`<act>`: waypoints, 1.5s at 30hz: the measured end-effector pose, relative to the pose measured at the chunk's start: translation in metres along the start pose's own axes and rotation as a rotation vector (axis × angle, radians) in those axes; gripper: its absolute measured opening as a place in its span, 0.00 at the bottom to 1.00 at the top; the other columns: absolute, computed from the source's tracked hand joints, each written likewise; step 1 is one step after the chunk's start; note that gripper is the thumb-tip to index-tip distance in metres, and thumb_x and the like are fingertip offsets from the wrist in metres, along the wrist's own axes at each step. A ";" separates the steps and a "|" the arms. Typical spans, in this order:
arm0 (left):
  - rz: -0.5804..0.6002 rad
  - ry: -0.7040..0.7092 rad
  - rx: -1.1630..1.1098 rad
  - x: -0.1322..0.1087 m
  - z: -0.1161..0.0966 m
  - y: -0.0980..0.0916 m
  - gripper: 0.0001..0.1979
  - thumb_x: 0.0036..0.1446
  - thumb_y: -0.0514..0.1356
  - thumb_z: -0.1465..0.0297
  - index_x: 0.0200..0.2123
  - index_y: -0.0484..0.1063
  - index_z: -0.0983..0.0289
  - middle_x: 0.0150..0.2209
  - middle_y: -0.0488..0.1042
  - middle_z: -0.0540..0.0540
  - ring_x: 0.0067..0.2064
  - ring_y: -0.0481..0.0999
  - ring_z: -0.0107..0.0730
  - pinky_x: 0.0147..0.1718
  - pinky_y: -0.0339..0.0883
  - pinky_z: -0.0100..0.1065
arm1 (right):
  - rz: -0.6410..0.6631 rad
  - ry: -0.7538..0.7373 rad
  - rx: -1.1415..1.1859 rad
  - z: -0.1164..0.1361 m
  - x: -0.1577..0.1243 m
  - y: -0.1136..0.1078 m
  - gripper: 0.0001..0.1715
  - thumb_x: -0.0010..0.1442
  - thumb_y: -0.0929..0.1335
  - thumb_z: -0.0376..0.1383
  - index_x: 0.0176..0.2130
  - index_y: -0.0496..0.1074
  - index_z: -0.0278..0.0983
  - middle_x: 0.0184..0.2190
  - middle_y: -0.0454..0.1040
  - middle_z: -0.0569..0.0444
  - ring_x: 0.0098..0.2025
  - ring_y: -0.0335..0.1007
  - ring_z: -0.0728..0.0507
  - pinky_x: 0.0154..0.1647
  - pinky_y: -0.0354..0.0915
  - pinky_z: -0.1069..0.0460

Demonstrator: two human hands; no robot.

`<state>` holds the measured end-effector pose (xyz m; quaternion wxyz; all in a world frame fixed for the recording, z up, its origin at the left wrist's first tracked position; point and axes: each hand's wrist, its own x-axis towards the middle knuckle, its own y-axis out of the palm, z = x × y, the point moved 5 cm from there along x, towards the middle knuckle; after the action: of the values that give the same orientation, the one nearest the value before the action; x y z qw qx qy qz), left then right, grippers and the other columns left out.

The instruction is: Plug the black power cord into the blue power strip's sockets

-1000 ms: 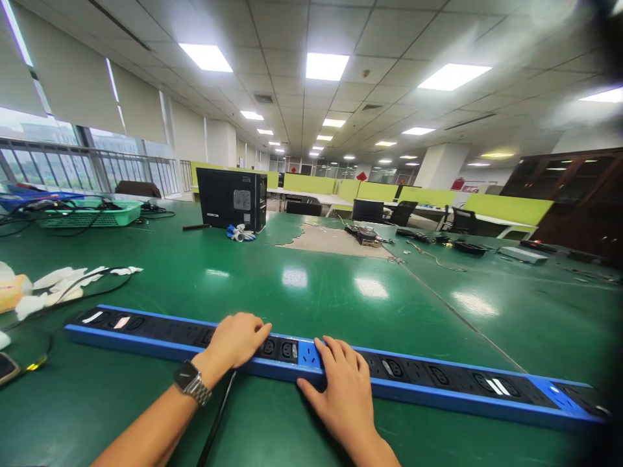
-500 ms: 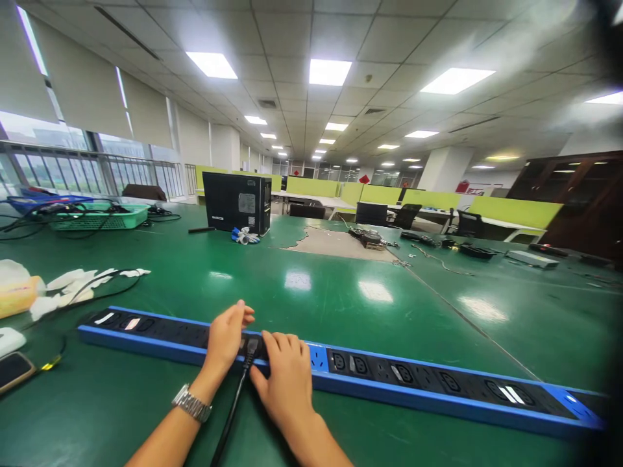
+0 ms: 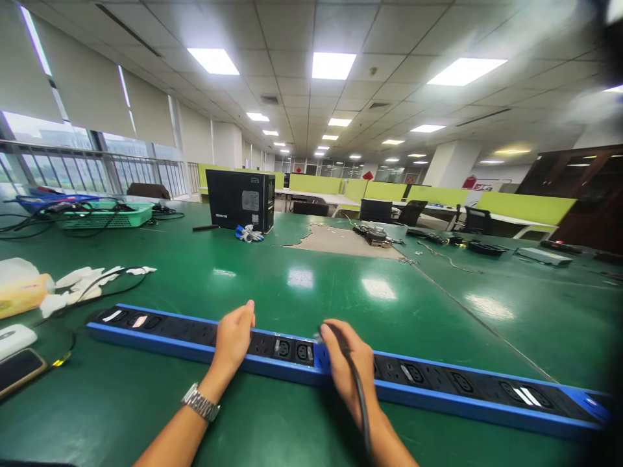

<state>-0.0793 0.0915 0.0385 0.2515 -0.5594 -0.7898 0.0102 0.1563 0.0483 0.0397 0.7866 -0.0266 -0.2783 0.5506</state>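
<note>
A long blue-and-black power strip lies across the table, its sockets facing up. My left hand is closed over the strip left of its middle, the fingers curled toward the far edge and partly hidden. To the right, my right hand is closed on the plug end of a black power cord, over the blue section of the strip. The cord hangs down across the hand toward me. Most of the plug is hidden by the fingers. Between my hands, two dark sockets show with nothing in them.
On the left are a phone, a white mouse-like object, white gloves and a green basket of cables. A black computer case stands farther back beside blue-and-white gloves. Electronic parts lie back right.
The cord's plug has come out of its socket and moved right in my right hand. My left hand stays on the strip, its fingers now more curled.
</note>
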 end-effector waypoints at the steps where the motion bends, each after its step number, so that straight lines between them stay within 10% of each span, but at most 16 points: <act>1: 0.004 0.004 0.013 0.000 -0.001 0.000 0.26 0.58 0.47 0.50 0.16 0.54 0.60 0.16 0.54 0.46 0.21 0.56 0.27 0.22 0.51 0.29 | 0.022 0.000 -0.084 -0.008 0.000 -0.011 0.22 0.59 0.63 0.51 0.38 0.75 0.38 0.35 0.78 0.50 0.37 0.73 0.42 0.42 0.66 0.49; 20: 0.070 0.068 0.218 -0.007 -0.007 0.007 0.25 0.59 0.47 0.53 0.16 0.50 0.61 0.16 0.49 0.45 0.22 0.54 0.26 0.23 0.48 0.30 | 0.107 -0.244 -0.764 0.007 -0.027 0.005 0.16 0.64 0.62 0.41 0.45 0.74 0.37 0.40 0.79 0.47 0.45 0.73 0.39 0.53 0.59 0.43; 27: 0.148 0.326 0.538 -0.024 -0.023 0.024 0.12 0.58 0.55 0.63 0.25 0.68 0.61 0.27 0.70 0.52 0.33 0.66 0.36 0.31 0.53 0.33 | 0.591 -0.142 -0.481 -0.003 0.003 -0.022 0.32 0.55 0.62 0.29 0.59 0.66 0.39 0.53 0.73 0.51 0.54 0.69 0.44 0.53 0.64 0.49; 34: 0.223 0.418 0.757 -0.027 -0.024 0.031 0.13 0.61 0.53 0.64 0.32 0.75 0.62 0.33 0.75 0.56 0.40 0.70 0.42 0.38 0.57 0.40 | 0.552 0.082 -0.664 0.018 0.039 0.022 0.30 0.64 0.56 0.46 0.32 0.79 0.34 0.31 0.80 0.44 0.35 0.77 0.40 0.35 0.67 0.50; 45: 0.298 0.323 0.772 -0.026 -0.019 0.033 0.16 0.64 0.50 0.67 0.32 0.76 0.61 0.33 0.75 0.55 0.37 0.71 0.37 0.39 0.59 0.38 | 0.512 0.123 -0.808 0.011 0.035 0.045 0.18 0.56 0.61 0.38 0.29 0.78 0.35 0.34 0.80 0.39 0.37 0.77 0.39 0.32 0.63 0.51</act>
<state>-0.0358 0.0753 0.0354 0.5578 -0.5268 -0.5893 0.2530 0.1213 0.0940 0.0480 0.5675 -0.4304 -0.4074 0.5716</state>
